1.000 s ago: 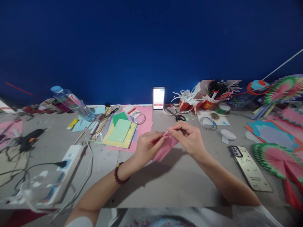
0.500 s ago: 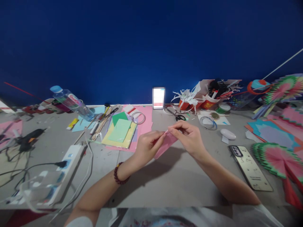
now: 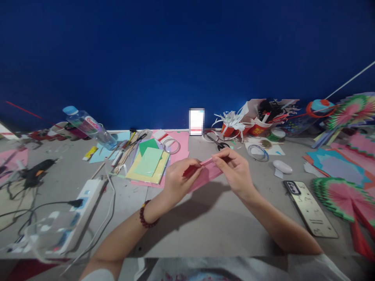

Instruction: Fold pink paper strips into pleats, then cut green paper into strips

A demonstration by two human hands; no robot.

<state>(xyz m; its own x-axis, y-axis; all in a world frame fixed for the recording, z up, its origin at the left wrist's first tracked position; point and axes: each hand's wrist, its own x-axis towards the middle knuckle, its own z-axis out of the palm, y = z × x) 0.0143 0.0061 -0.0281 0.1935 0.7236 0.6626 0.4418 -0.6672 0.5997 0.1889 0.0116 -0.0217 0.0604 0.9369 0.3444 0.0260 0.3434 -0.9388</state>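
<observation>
Partly hidden pink paper (image 3: 208, 174), one end behind left hand (image 3: 179, 178).

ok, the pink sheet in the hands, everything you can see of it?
The pink sheet looks like plain, thin paper. It is held up at a slant, its shadow on the grey table. The left hand and right hand pinch its upper edge, where a narrow strip seems folded. Both hands partly hide it.

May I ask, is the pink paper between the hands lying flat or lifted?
Lifted: left hand and right hand pinch the pink paper by its edge.
</observation>
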